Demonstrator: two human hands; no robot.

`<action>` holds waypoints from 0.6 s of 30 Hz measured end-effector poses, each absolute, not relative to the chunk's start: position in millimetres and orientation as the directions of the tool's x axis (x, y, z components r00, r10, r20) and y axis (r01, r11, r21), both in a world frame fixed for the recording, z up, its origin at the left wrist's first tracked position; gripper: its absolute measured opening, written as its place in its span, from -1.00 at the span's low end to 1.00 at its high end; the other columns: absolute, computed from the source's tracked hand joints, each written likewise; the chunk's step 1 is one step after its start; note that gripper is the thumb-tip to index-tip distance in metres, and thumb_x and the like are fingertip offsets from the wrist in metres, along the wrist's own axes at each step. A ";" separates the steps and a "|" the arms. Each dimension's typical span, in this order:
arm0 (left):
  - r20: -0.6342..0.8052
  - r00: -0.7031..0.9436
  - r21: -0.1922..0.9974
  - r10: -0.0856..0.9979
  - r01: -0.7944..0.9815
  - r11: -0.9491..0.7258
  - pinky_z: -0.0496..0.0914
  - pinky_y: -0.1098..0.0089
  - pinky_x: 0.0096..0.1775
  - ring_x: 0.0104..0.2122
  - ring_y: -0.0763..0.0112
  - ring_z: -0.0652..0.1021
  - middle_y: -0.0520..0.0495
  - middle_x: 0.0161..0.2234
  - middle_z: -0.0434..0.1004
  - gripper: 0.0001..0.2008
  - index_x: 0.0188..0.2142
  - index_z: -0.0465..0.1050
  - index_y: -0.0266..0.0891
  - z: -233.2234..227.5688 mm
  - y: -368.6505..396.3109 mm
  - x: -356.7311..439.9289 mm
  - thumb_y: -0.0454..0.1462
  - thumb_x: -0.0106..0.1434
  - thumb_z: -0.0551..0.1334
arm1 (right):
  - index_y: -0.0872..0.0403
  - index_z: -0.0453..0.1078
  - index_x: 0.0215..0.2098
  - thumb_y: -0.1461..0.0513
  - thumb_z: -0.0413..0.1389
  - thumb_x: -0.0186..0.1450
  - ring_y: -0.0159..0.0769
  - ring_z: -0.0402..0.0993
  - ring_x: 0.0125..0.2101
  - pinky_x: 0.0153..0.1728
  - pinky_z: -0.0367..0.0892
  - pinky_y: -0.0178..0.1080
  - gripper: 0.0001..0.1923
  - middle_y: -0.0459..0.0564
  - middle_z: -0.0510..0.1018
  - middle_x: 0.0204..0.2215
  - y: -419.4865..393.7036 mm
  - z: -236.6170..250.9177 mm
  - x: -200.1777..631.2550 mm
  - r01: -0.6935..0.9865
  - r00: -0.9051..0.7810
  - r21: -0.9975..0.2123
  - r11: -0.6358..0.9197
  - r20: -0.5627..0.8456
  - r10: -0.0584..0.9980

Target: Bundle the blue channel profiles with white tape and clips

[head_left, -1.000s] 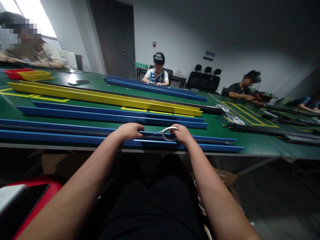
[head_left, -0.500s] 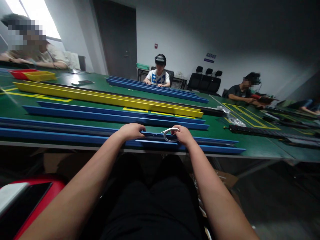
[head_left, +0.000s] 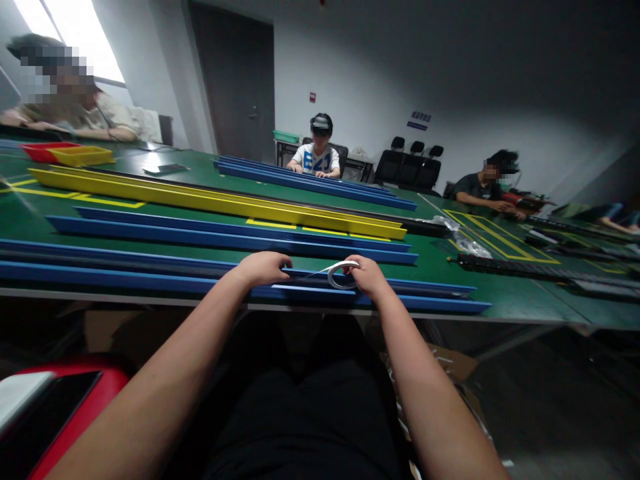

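My right hand [head_left: 369,275] grips a roll of white tape [head_left: 342,285] by its right side, thumb and fingers pinching the ring. A thin strip of tape runs left from the roll toward my left hand [head_left: 264,268]. The left fingers are curled over the strip's end, with the fingertips partly hidden. Both hands are just above the nearest long blue channel [head_left: 425,299], which lies along the table's front edge and has a dark inner face.
Behind lie another blue channel [head_left: 350,252], a yellow channel [head_left: 210,205] and further blue channels [head_left: 310,182]. Dark strips [head_left: 510,268] and clear plastic wrap [head_left: 475,248] lie right. Red [head_left: 37,153] and yellow trays [head_left: 85,156] stand left. Several people sit around the green table [head_left: 520,303].
The view has shifted slightly, so everything sits a little lower in the picture. The hands and the tape roll keep nearly the same pose, with the roll turned slightly.
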State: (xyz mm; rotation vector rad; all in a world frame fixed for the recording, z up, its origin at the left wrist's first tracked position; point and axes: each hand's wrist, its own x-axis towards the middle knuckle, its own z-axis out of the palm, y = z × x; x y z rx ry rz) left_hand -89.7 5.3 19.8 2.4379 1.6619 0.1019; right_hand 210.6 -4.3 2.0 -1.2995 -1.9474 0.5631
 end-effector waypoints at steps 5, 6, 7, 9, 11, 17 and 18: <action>-0.054 0.375 0.198 0.925 0.912 -0.358 0.34 0.42 -0.31 -0.21 0.27 0.55 0.01 -0.14 0.60 -0.58 -0.10 0.51 0.02 19.7 6.3 -90.4 0.02 0.05 0.18 | 0.04 0.47 -0.42 0.36 -0.06 0.08 -0.37 0.41 -0.42 -0.40 0.19 -0.36 -0.73 -0.15 0.54 -0.48 -3.7 0.4 209.6 0.603 -0.226 -0.703 0.376 0.302 0.926; -0.056 0.374 0.198 0.926 0.913 -0.357 0.34 0.43 -0.30 -0.21 0.27 0.55 0.02 -0.14 0.60 -0.58 -0.10 0.51 0.02 19.5 6.7 -90.5 0.02 0.05 0.19 | 0.04 0.47 -0.42 0.36 -0.06 0.08 -0.37 0.41 -0.42 -0.39 0.20 -0.36 -0.73 -0.15 0.54 -0.48 -3.4 0.3 209.7 0.604 -0.224 -0.703 0.375 0.302 0.927; -0.058 0.375 0.198 0.925 0.913 -0.358 0.34 0.43 -0.30 -0.21 0.27 0.55 0.02 -0.14 0.60 -0.58 -0.10 0.51 0.02 19.4 7.0 -90.6 0.03 0.05 0.19 | 0.04 0.47 -0.42 0.36 -0.06 0.08 -0.37 0.41 -0.41 -0.39 0.20 -0.36 -0.73 -0.15 0.54 -0.48 -3.1 0.4 209.9 0.607 -0.220 -0.702 0.373 0.303 0.927; -0.058 0.379 0.202 0.924 0.911 -0.361 0.35 0.42 -0.30 -0.22 0.27 0.55 0.02 -0.15 0.60 -0.57 -0.09 0.50 0.03 19.2 7.8 -90.6 0.03 0.05 0.19 | 0.04 0.47 -0.42 0.37 -0.06 0.08 -0.37 0.41 -0.41 -0.38 0.20 -0.36 -0.73 -0.15 0.54 -0.48 -3.0 1.4 210.3 0.617 -0.215 -0.696 0.367 0.300 0.929; -0.055 0.383 0.206 0.922 0.908 -0.364 0.36 0.41 -0.29 -0.22 0.26 0.55 0.01 -0.15 0.59 -0.55 -0.07 0.50 0.03 19.0 8.5 -90.7 0.03 0.05 0.19 | 0.04 0.46 -0.43 0.36 -0.06 0.08 -0.37 0.41 -0.41 -0.38 0.20 -0.36 -0.73 -0.15 0.54 -0.48 -3.5 3.3 210.7 0.632 -0.220 -0.683 0.366 0.294 0.930; -0.050 0.388 0.211 0.920 0.905 -0.370 0.34 0.42 -0.31 -0.24 0.28 0.55 0.00 -0.16 0.59 -0.55 -0.07 0.49 0.02 18.5 9.2 -91.4 0.03 0.05 0.19 | 0.04 0.46 -0.43 0.36 -0.07 0.11 -0.37 0.40 -0.41 -0.38 0.19 -0.36 -0.74 -0.15 0.54 -0.47 -6.2 7.0 210.7 0.643 -0.243 -0.660 0.388 0.305 0.921; -0.050 0.390 0.213 0.919 0.903 -0.372 0.33 0.42 -0.33 -0.25 0.28 0.55 0.00 -0.17 0.59 -0.55 -0.07 0.49 0.02 18.4 9.2 -91.7 0.03 0.05 0.19 | 0.04 0.46 -0.43 0.36 -0.07 0.11 -0.37 0.40 -0.40 -0.38 0.19 -0.36 -0.74 -0.15 0.54 -0.47 -6.3 6.7 210.5 0.640 -0.242 -0.664 0.387 0.304 0.921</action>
